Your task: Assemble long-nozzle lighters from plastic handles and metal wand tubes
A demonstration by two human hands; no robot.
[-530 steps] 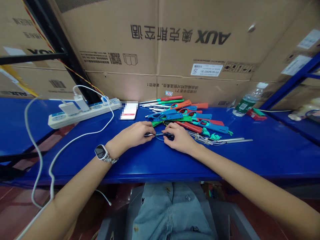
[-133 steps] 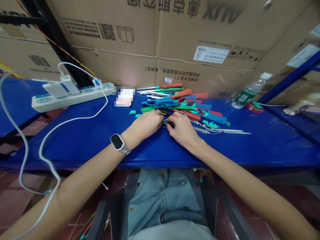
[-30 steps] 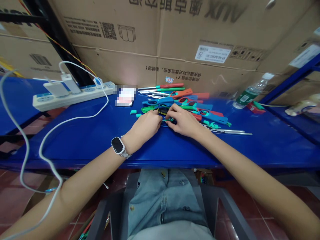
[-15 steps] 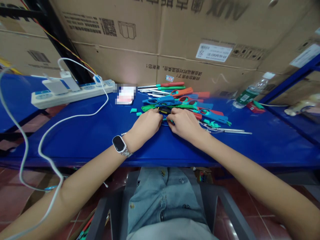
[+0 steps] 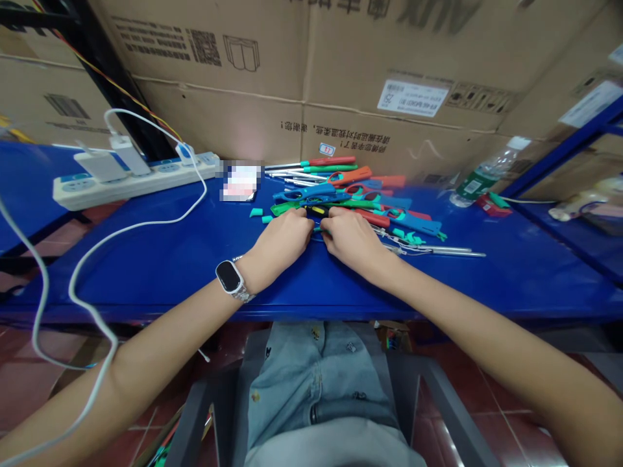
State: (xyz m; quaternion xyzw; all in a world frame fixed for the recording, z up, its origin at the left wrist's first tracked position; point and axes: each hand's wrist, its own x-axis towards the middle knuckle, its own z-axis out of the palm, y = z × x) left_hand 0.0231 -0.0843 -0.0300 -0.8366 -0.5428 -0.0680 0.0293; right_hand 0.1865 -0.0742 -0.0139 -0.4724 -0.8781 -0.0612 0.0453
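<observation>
In the head camera's view, a person sits at a blue bench (image 5: 438, 288), hands close together midway along it, nearer the back edge than the front. The left hand (image 5: 282, 241), a watch (image 5: 228, 277) at its wrist, and the right hand (image 5: 354, 241) have curled fingers, slightly apart, with a small blue piece (image 5: 317, 235) showing between them; the knuckles hide whether either grips it. Just behind lies a black-and-yellow tool (image 5: 318, 211), partly covered by the fingers. Red, green, orange and blue long-necked lighters (image 5: 318, 192) are heaped from there toward the back edge, where a cardboard box (image 5: 233, 110) stands. Teal fragments (image 5: 256, 212) lie left of the heap; metal rods (image 5: 452, 250) point toward the bench's right end. A phone (image 5: 241, 183) and a power strip (image 5: 160, 176) line the back edge's left part; a bottle (image 5: 479, 178) stands near its right part, beside a red packet (image 5: 494, 206).
</observation>
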